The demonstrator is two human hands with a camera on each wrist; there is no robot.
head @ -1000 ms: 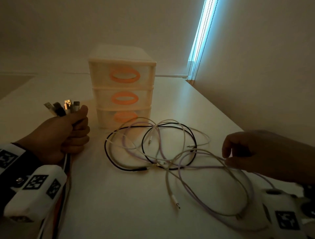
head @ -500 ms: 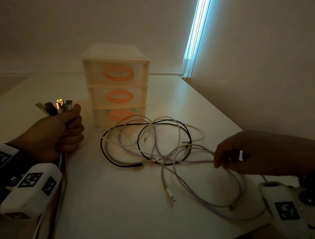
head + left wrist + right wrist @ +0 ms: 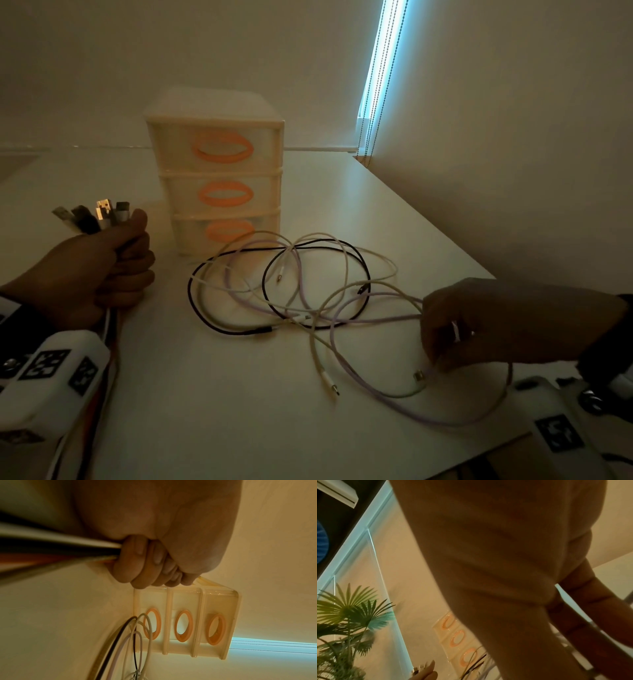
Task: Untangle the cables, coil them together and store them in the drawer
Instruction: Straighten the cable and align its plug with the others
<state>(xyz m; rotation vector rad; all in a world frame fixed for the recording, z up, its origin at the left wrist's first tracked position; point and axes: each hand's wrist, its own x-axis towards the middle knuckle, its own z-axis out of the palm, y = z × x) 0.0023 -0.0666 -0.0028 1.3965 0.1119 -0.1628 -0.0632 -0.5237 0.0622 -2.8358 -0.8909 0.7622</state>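
Note:
Several thin cables (image 3: pixel 301 291), black, white, cream and lilac, lie in tangled loops on the white table (image 3: pixel 212 404) in front of a small three-drawer unit (image 3: pixel 219 171) with orange oval handles. All three drawers look closed. My left hand (image 3: pixel 102 270) at the left grips a bundle of cable ends, with the plugs (image 3: pixel 96 216) sticking up above the fist; the left wrist view shows the fingers (image 3: pixel 144 563) curled round the cables. My right hand (image 3: pixel 479 325) at the right reaches down and pinches the lilac cable (image 3: pixel 430 373) just behind its plug.
The table's right edge runs diagonally along a wall, with a bright window strip (image 3: pixel 380 78) and bead cords behind. A potted palm (image 3: pixel 346 622) shows in the right wrist view. The cables from my left fist hang off the near table edge.
My right hand has moved down and toward me, from the cable loops to the lilac cable's plug end. The left hand keeps its hold on the bundle.

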